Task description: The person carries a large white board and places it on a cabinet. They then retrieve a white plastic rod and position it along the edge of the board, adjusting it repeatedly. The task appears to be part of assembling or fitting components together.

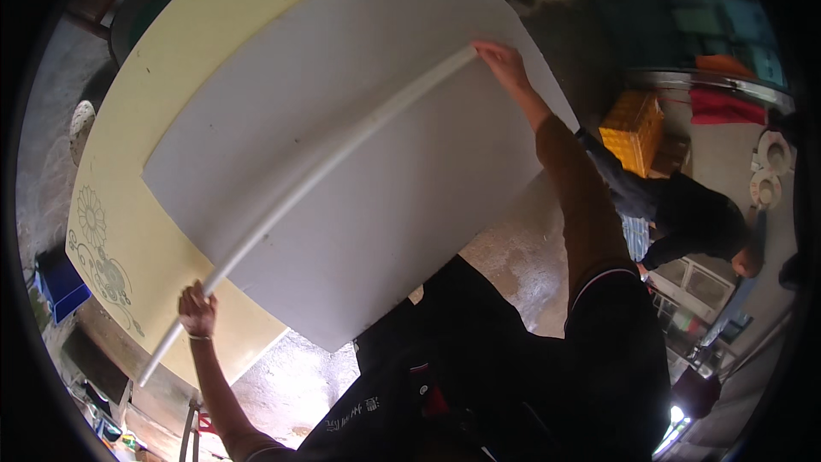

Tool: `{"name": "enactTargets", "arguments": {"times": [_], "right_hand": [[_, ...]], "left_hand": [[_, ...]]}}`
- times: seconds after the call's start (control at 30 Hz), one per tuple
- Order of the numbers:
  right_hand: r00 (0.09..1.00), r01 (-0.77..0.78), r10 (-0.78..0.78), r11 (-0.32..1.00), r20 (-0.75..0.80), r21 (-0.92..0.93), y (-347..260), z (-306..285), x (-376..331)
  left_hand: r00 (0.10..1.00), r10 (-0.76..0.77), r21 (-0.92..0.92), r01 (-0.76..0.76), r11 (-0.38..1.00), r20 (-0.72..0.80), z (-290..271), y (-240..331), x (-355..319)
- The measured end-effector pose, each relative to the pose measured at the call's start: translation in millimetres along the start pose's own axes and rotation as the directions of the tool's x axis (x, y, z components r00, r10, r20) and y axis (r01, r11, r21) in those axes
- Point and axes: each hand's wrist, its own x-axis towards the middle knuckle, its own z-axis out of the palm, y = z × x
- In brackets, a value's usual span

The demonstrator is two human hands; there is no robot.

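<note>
A long white tube (332, 161) spans slantwise over a large grey sheet (376, 205), from lower left to upper right. Near its lower-left end, my left hand (197, 310) is closed round it, and a short length sticks out past the fist. My right hand (500, 62) grips the far end, close to the sheet's right side, with the arm stretched out. Whether the tube touches the sheet or is held just above it, I cannot tell. Beneath the sheet lies a cream tabletop (128, 171), printed with a grey flower pattern at its left corner.
At the right, a person in dark clothes (697, 218) bends over beside a yellow crate (631, 130). A dark blue box (62, 287) stands left of the table. Red cloth (727, 108) lies at the upper right. Bare floor (522, 265) shows between me and the table.
</note>
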Motion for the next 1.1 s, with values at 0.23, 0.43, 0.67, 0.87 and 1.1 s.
{"name": "enactTargets", "arguments": {"times": [0.23,0.43,0.67,0.87,1.1], "right_hand": [[0.986,0.07,-0.071,0.997,-0.15,-0.011,49.1,-42.6,-109.8],[0.977,0.125,-0.137,0.989,-0.162,-0.082,50.2,-30.1,-113.1],[0.958,0.118,-0.164,0.973,-0.234,-0.2,67.8,-24.9,-115.4],[0.971,0.068,-0.079,0.996,-0.224,-0.056,82.1,-26.3,-102.1],[0.958,0.165,-0.234,0.921,-0.163,-0.354,100.4,-42.9,-118.4]], "left_hand": [[0.992,-0.055,-0.195,0.077,0.978,0.115,-31.0,127.4,-63.3],[0.985,-0.095,-0.215,0.124,0.969,0.141,-18.7,149.7,-84.9],[0.995,-0.071,-0.172,0.084,0.982,0.075,-6.2,147.9,-96.4],[0.974,-0.143,-0.16,0.172,0.972,0.177,-13.7,155.4,-90.4],[0.992,-0.08,-0.224,0.099,0.969,0.096,-27.2,172.9,-93.0]]}}
